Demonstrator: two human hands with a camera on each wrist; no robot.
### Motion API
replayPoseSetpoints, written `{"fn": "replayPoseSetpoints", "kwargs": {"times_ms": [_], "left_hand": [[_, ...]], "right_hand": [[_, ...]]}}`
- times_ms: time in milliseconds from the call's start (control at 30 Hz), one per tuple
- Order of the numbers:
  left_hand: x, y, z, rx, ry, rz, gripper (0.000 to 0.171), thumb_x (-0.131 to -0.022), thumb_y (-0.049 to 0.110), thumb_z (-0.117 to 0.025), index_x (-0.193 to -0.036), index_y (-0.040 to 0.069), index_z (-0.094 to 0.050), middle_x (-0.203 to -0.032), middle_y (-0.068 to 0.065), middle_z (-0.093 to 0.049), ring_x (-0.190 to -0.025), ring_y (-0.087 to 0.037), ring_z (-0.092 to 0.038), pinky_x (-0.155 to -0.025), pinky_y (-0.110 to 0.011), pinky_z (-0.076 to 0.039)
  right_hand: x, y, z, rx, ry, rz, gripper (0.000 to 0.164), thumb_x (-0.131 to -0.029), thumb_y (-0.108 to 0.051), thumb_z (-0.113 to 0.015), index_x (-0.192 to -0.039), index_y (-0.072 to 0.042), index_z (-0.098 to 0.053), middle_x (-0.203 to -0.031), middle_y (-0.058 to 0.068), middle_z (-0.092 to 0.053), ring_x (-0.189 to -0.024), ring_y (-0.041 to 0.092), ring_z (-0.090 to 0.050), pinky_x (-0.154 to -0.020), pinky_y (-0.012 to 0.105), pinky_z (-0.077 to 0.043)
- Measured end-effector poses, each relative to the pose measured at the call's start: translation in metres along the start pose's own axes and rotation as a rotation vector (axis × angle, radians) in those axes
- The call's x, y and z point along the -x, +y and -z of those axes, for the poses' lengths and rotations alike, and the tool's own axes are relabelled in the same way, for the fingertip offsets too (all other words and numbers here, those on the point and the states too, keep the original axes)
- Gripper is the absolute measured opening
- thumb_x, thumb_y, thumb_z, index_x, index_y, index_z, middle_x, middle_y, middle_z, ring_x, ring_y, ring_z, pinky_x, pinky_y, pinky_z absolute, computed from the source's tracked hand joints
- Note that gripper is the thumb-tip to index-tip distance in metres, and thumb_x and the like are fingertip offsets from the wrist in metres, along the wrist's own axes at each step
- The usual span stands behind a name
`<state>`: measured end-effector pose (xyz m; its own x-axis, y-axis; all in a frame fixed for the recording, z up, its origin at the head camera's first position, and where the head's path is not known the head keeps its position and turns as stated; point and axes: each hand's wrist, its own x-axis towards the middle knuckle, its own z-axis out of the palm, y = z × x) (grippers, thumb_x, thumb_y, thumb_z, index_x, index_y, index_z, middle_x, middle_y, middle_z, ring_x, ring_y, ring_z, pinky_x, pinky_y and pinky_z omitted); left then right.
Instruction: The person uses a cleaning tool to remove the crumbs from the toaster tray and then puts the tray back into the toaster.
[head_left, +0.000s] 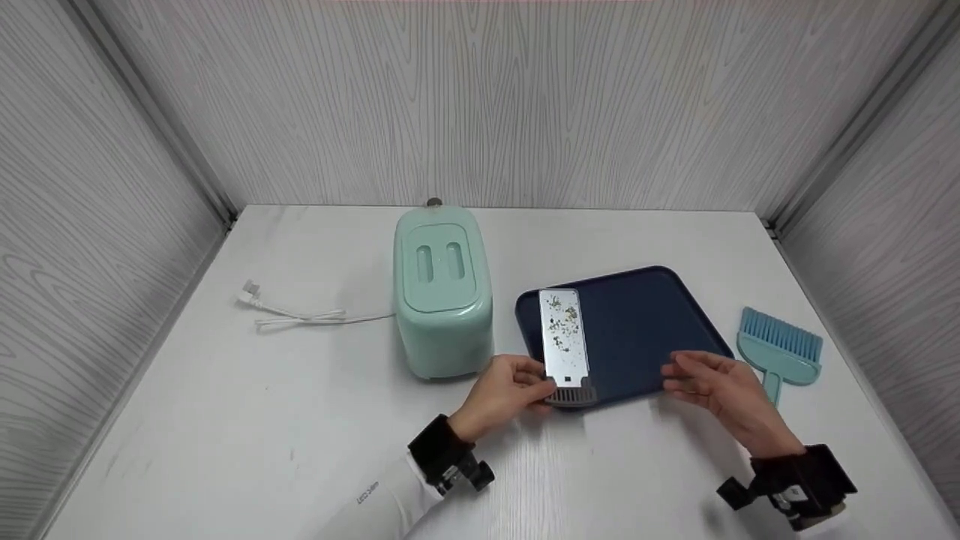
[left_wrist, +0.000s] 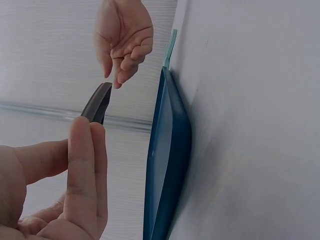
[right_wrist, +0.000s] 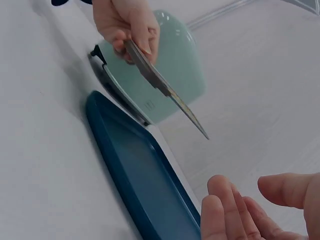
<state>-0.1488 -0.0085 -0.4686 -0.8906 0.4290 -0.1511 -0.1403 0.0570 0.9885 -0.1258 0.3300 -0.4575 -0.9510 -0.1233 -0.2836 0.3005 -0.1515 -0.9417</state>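
A flat metal crumb tray (head_left: 564, 334) with a dark slotted end carries scattered brown crumbs. My left hand (head_left: 508, 390) pinches it by the slotted end between thumb and fingers. In the right wrist view the crumb tray (right_wrist: 175, 97) is tilted and held above the dark blue tray (right_wrist: 145, 170). That blue tray (head_left: 637, 330) lies on the table beneath it. Over the blue tray's right front corner is my right hand (head_left: 724, 394), its fingers loosely extended and holding nothing. To the left stands a mint-green toaster (head_left: 446, 330) with a lid on top.
A mint hand brush (head_left: 780, 349) with blue bristles lies at the right of the blue tray. The toaster's white cord (head_left: 315, 317) is bundled at the left, plug toward the far left. Pale wood-grain walls (head_left: 487, 105) enclose the white table (head_left: 300, 420).
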Motion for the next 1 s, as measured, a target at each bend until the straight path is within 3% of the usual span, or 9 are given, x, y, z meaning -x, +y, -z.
{"fn": "replayPoseSetpoints", "kwargs": {"times_ms": [100,267,367,567,733,833,1000], "left_hand": [[0.006,0.009,-0.001,-0.017,0.003,-0.005,0.027,-0.090,0.001,-0.067,-0.111,-0.013,-0.061,-0.094,-0.025,-0.068,-0.075,-0.041,-0.070,-0.077,-0.056,-0.056],[0.001,0.000,-0.001,-0.035,0.014,-0.005,0.023,-0.088,0.006,-0.071,-0.107,-0.006,-0.065,-0.086,-0.014,-0.070,-0.065,-0.026,-0.070,-0.065,-0.041,-0.061],[-0.002,-0.006,-0.001,-0.036,0.010,-0.003,0.022,-0.088,0.007,-0.072,-0.106,-0.003,-0.065,-0.083,-0.010,-0.070,-0.062,-0.020,-0.069,-0.065,-0.041,-0.061],[-0.002,-0.006,-0.001,-0.044,0.011,-0.013,0.023,-0.087,0.007,-0.072,-0.106,-0.005,-0.065,-0.083,-0.010,-0.071,-0.062,-0.020,-0.070,-0.071,-0.052,-0.059],[-0.002,-0.006,-0.003,-0.059,0.018,-0.028,0.025,-0.088,0.006,-0.071,-0.108,-0.008,-0.065,-0.086,-0.017,-0.072,-0.066,-0.028,-0.071,-0.071,-0.056,-0.057],[-0.001,-0.006,-0.003,-0.054,0.017,-0.037,0.026,-0.089,0.005,-0.071,-0.110,-0.009,-0.064,-0.089,-0.021,-0.071,-0.070,-0.034,-0.071,-0.071,-0.058,-0.056],[0.000,-0.005,-0.002,-0.048,0.010,-0.028,0.024,-0.088,0.005,-0.072,-0.107,-0.008,-0.065,-0.086,-0.018,-0.071,-0.067,-0.029,-0.071,-0.072,-0.056,-0.057]], "right_hand": [[0.000,-0.007,0.019,0.009,0.019,0.028,0.048,-0.098,-0.018,-0.061,-0.136,0.008,-0.046,-0.107,0.011,-0.071,-0.096,0.021,-0.070,-0.091,0.036,-0.056],[-0.001,-0.019,0.044,0.064,0.078,0.053,0.034,-0.098,-0.016,-0.060,-0.128,0.001,-0.056,-0.104,0.009,-0.072,-0.095,0.023,-0.071,-0.089,0.036,-0.057],[0.001,-0.025,0.054,0.213,0.148,0.065,0.044,-0.097,-0.018,-0.062,-0.132,0.006,-0.050,-0.102,0.008,-0.073,-0.095,0.027,-0.071,-0.088,0.038,-0.057],[0.001,-0.025,0.082,0.448,0.213,0.088,0.055,-0.098,-0.023,-0.061,-0.133,0.015,-0.043,-0.102,0.009,-0.073,-0.093,0.026,-0.071,-0.081,0.033,-0.059],[0.001,-0.019,0.098,0.644,0.306,0.067,0.058,-0.098,-0.036,-0.059,-0.131,0.010,-0.048,-0.105,0.014,-0.071,-0.087,0.017,-0.072,-0.075,0.027,-0.059],[0.002,-0.016,0.103,0.766,0.358,0.056,0.058,-0.098,-0.040,-0.057,-0.129,0.009,-0.052,-0.107,0.022,-0.068,-0.085,0.019,-0.071,-0.072,0.029,-0.060],[0.006,-0.015,0.109,0.985,0.376,0.009,0.056,-0.099,-0.042,-0.055,-0.119,0.011,-0.058,-0.093,0.020,-0.069,-0.075,0.025,-0.068,-0.060,0.032,-0.057]]}}
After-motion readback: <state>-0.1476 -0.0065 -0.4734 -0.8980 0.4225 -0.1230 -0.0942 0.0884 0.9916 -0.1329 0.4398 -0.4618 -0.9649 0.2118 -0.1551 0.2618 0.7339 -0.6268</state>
